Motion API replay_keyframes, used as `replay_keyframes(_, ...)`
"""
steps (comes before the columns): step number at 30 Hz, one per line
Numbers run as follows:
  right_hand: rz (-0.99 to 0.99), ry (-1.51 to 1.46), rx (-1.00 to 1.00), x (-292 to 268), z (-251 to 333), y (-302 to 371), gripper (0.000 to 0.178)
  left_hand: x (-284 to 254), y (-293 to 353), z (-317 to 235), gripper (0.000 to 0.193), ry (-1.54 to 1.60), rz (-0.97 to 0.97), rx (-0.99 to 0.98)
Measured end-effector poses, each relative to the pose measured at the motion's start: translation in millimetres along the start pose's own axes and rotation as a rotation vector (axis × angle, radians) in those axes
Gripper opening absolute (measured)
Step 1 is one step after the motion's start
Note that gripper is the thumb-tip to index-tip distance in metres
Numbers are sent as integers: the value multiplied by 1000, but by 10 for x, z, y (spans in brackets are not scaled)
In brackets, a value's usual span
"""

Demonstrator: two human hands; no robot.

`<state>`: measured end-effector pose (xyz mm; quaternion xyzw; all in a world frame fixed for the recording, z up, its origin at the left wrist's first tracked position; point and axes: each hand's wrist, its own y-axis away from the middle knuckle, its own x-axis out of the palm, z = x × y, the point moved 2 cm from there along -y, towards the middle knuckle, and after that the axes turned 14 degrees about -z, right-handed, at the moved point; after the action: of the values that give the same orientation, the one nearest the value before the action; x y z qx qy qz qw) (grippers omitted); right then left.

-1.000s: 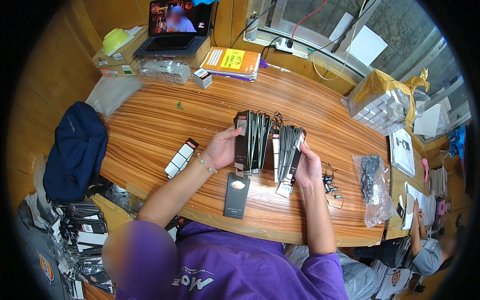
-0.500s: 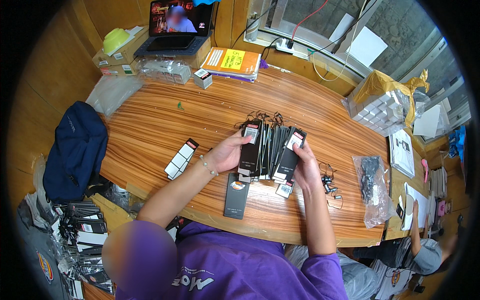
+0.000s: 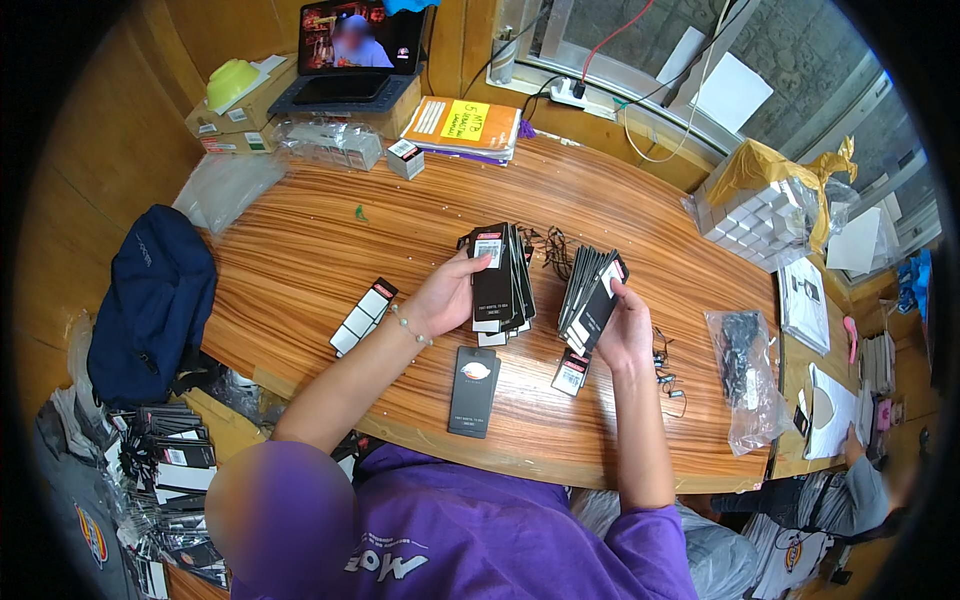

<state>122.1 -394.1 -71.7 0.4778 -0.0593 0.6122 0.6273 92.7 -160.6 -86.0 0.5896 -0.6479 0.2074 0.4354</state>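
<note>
Over the middle of the counter [image 3: 300, 230], both hands hold fanned stacks of black hang tags above the wood.

Left hand [image 3: 440, 298]: closed on the left stack of black tags [image 3: 497, 275], thumb across the front tag, fingers behind; stack upright, white label panels showing at its lower end. A thin bracelet sits on the wrist.

Right hand [image 3: 625, 335]: closed on the right stack of black tags [image 3: 590, 290], tilted, fanned toward the left stack but apart from it.

Between and behind the two stacks: a tangle of black strings [image 3: 548, 245] lying on the counter.

Below the left hand, toward the near edge: one single black tag [image 3: 474, 390] lying flat. Just beside it, under the right stack: a small loose tag [image 3: 570, 372] with a white label.

Left of the left wrist: a black-and-white strip of tags [image 3: 362, 316], laid diagonally.

Right of the right hand: small dark fasteners [image 3: 665, 372] scattered, then a clear plastic bag [image 3: 748, 372] with dark contents near the right edge.

Left edge: a navy backpack [image 3: 150, 300] hanging over the rim.

Far edge: an orange notebook stack [image 3: 462, 125], a small box [image 3: 404, 157], a laptop [image 3: 350, 60] on cardboard boxes.

Far right corner: a bag of small white boxes [image 3: 752, 218].
</note>
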Motion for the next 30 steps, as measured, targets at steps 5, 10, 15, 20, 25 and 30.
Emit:
replay_keyframes(5, 2, 106, 36, 13, 87, -65, 30, 66, -55, 60, 36, -146, -119, 46)
replay_keyframes(10, -26, 432, -107, 439, 266, 87, 31, 206, -90, 246, 42, -254, -461, 86)
replay_keyframes(15, 81, 798, -219, 539, 89, -30, 38, 376, -176, 416, 42, -68, -409, 57)
replay_keyframes(20, 27, 797, -337, 557, -30, 24, 33, 494, -81, 483, 27, -25, -490, 85)
replay_keyframes(25, 61, 723, -285, 607, -163, 21, 35, 495, -144, 526, 39, 85, -366, 30)
replay_keyframes(30, 51, 877, -310, 684, -259, 66, 46, 471, -202, 614, 67, 6, -454, 185)
